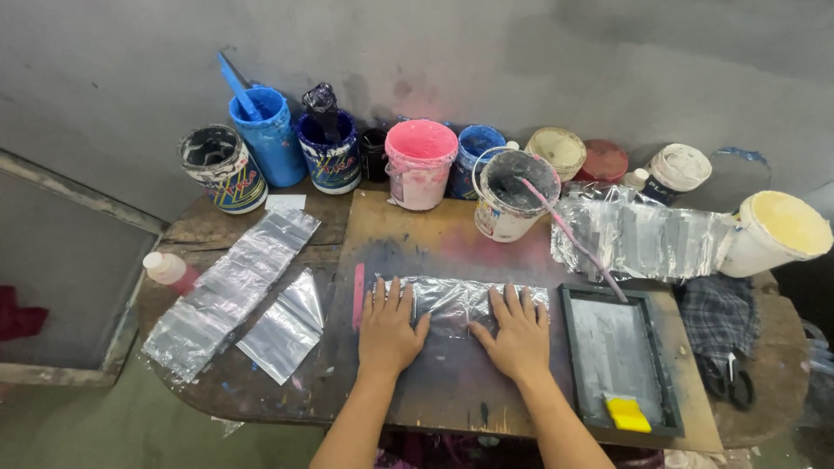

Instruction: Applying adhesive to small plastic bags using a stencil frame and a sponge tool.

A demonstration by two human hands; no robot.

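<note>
Soft, even light from above, a touch dim, and the grey wall (539,52) fades darker toward the top right corner. Glare flashes off the clear plastic sheets (647,234) and the film under both hands, shadows staying short and faint. Focus holds sharp mid-frame, while wide-angle bending curves the table edge (261,408) and smears the corners.

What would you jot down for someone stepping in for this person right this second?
Left hand: flat, fingers spread, pressing the left end of the clear plastic bag.
Right hand: flat on the bag's right end.
The bag lies on the stained board. The small framed screen with a yellow squeegee sits to the right, off the bag; more bags lie to the left.
Done: bag laid flat. Not yet: screen placed on it.
</note>
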